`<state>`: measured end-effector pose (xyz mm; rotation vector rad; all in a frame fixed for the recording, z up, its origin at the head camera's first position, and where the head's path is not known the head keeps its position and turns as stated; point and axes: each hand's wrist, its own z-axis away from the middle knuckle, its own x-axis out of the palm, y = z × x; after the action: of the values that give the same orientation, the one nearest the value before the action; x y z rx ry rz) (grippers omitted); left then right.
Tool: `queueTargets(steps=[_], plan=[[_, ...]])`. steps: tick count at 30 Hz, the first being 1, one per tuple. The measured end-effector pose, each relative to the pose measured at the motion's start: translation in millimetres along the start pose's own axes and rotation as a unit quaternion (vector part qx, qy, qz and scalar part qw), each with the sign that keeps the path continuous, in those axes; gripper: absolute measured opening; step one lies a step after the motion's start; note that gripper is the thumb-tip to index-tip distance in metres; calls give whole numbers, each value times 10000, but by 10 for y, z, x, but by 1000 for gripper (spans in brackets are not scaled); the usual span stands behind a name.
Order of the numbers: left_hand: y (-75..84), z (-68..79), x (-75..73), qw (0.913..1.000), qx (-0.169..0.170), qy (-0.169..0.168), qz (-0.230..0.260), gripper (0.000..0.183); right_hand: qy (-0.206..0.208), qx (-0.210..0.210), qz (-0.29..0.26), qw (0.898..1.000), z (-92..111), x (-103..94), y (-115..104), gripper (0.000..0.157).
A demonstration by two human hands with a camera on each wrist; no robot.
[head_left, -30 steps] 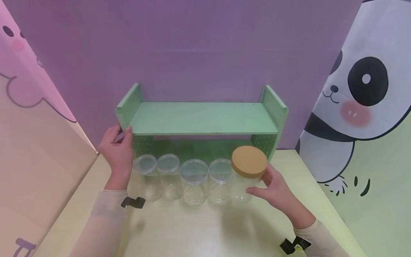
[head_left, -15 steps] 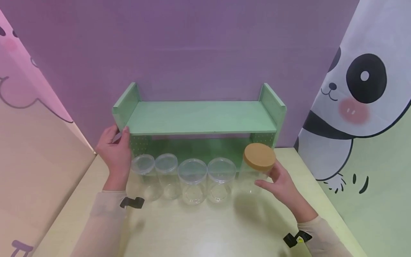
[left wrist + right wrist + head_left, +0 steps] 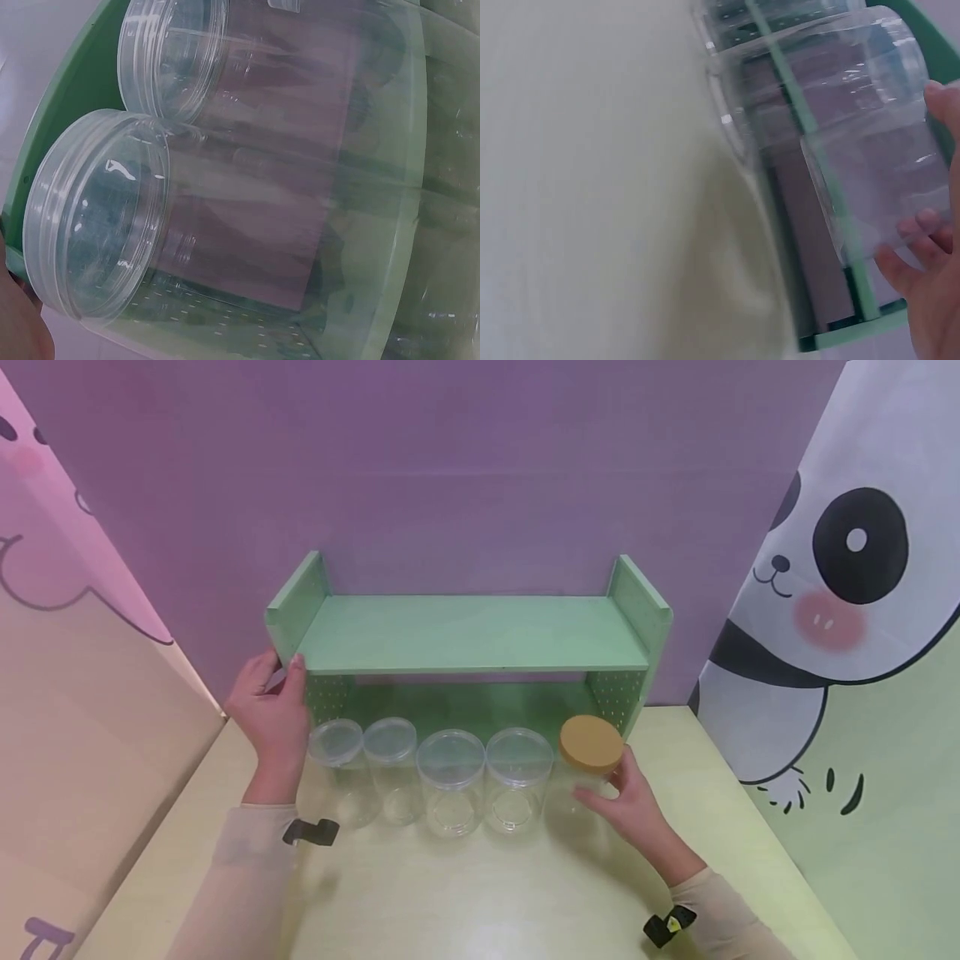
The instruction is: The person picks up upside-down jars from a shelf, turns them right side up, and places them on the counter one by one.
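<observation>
My right hand point(image 3: 630, 797) grips a clear jar point(image 3: 885, 187) with a tan, wood-coloured lid point(image 3: 592, 743) at the right end of a row. Thumb and fingers are on opposite sides of its body. Whether its base touches the table I cannot tell. To its left stand several clear jars point(image 3: 452, 760) with transparent lids, upright and side by side. Behind them is a green two-tier shelf point(image 3: 472, 631); my left hand point(image 3: 273, 718) holds its left side panel, thumb on the front edge. The left wrist view shows a clear jar lid point(image 3: 97, 217) close to that hand.
The pale table point(image 3: 450, 902) extends in front of the jars. A purple wall point(image 3: 480, 477) rises behind the shelf. Side walls carry cartoon figures, with a panda point(image 3: 855, 593) on the right. The shelf's lower tier point(image 3: 465, 702) lies behind the jars.
The wood-lidded jar first moved right, away from its neighbour, then came lower and slightly back left with my right hand. My left hand has stayed on the shelf panel.
</observation>
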<state>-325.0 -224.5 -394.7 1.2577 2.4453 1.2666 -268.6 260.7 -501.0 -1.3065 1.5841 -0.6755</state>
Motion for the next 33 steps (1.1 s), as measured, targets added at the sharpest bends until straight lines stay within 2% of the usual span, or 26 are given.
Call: queueTargets(steps=[8, 14, 21, 23, 30, 33], plan=[[21, 6, -18, 9998, 126, -103, 72, 27, 54, 171, 67, 9998, 28, 78, 192, 89], [33, 16, -16, 10000, 28, -74, -10, 28, 78, 251, -42, 9996, 53, 117, 235, 85], [245, 65, 9, 9999, -98, -25, -21, 28, 95, 259, -87, 9996, 62, 139, 308, 85], [264, 71, 13, 9999, -119, -17, -46, 27, 87, 258, -101, 9996, 65, 141, 322, 86], [41, 21, -9, 10000, -5, -45, -4, 27, 59, 210, -105, 9997, 50, 146, 327, 87], [9, 13, -22, 9999, 43, -86, 67, 27, 48, 216, -65, 9997, 38, 152, 323, 86]])
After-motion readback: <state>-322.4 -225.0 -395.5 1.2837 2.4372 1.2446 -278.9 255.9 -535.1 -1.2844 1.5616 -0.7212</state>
